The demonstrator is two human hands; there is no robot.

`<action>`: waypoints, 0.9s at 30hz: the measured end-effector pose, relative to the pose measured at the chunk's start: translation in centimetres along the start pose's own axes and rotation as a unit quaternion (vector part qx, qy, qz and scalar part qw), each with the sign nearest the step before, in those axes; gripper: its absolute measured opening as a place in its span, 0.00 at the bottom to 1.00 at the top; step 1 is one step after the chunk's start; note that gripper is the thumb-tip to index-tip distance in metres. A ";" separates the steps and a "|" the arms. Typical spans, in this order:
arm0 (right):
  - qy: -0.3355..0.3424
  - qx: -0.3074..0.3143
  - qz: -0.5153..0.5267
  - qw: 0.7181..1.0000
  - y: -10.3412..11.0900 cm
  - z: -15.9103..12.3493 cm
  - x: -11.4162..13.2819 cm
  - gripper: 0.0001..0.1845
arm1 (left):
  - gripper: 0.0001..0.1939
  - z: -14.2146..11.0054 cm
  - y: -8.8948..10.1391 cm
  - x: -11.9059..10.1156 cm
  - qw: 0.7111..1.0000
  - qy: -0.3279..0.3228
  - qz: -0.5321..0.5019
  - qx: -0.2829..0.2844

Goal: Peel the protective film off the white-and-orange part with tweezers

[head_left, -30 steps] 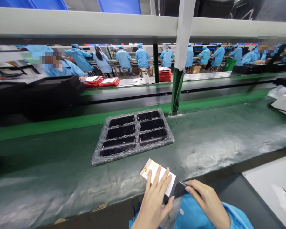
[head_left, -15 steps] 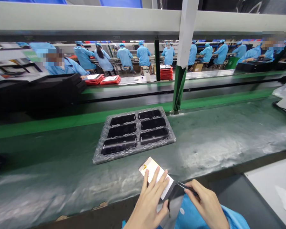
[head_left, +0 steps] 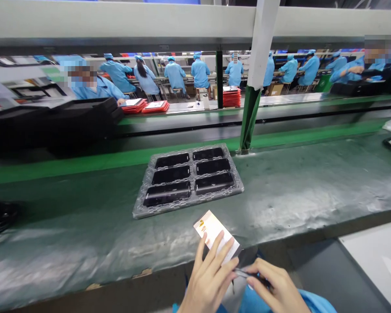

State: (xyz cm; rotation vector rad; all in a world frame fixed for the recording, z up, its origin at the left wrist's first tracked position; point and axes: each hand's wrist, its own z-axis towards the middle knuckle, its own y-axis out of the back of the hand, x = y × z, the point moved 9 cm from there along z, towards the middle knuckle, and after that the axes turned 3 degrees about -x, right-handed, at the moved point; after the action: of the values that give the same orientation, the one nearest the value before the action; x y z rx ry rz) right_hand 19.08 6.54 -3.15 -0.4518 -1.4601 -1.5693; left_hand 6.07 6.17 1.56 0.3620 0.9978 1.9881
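My left hand lies with fingers stretched flat over a white rectangular panel at the near edge of the dark green conveyor belt. My right hand is closed in a pinch on a thin dark strip at the panel's near end, beside my left hand's thumb. Beyond the panel sits a clear plastic tray with several dark screen panels in two columns.
A white and green post stands just behind the tray's right corner. Black trays are stacked at the far left, red trays lie on the far line, and several people in blue coats sit beyond. A white sheet lies at the lower right.
My right hand has slid left and down towards my left hand, drawing the dark strip along the panel's near end. The view has tilted slightly, so the tray sits further right.
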 end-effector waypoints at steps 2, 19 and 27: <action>-0.032 0.029 0.026 0.999 -1.1 -0.6 -0.5 0.13 | 0.08 0.1 0.6 -0.8 1.000 -0.023 -0.012 -0.016; 0.028 -0.126 -0.156 0.979 2.2 0.6 0.0 0.15 | 0.22 -1.0 -0.4 1.7 0.997 0.054 0.046 0.039; 0.096 -0.139 -0.268 0.949 2.5 1.3 3.0 0.20 | 0.24 -1.5 -2.0 1.4 0.996 0.062 0.034 0.063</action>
State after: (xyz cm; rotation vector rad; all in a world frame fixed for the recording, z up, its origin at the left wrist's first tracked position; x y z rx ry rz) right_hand 19.19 6.97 0.96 -0.0483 -1.2747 -2.1998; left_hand 5.54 7.11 -1.08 0.3492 1.2065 2.0349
